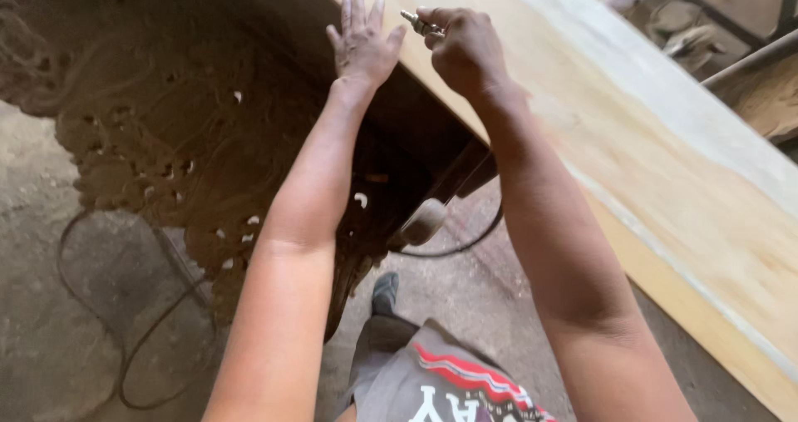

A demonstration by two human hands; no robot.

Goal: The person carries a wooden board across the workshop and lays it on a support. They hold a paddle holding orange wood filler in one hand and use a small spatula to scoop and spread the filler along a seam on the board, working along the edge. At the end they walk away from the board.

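Right hand (467, 49) fisted tight around a small grey metal tool with a ribbed tip (418, 23), tip poking out to the left past thumb and forefinger, body hidden in the fist. Tool held just above the near edge of a wide pale plywood board (665, 156), at its upper end. Left hand (362, 44) just beside, fingers spread and flat, holding nothing, palm pressed against the dark brown carved wooden panel (191, 131) under the board edge; fingertips nearly touching the tool tip. Panel pierced with small cut-outs, scrolled outline along its lower left side. Below, a thin black cable (141, 339) looped across the dusty grey concrete floor (50, 264); another dark cable curving under the board beside a pale rounded object (422, 221), kind unclear. Dark shoe (384, 293) and grey printed garment (440, 380) at bottom centre.
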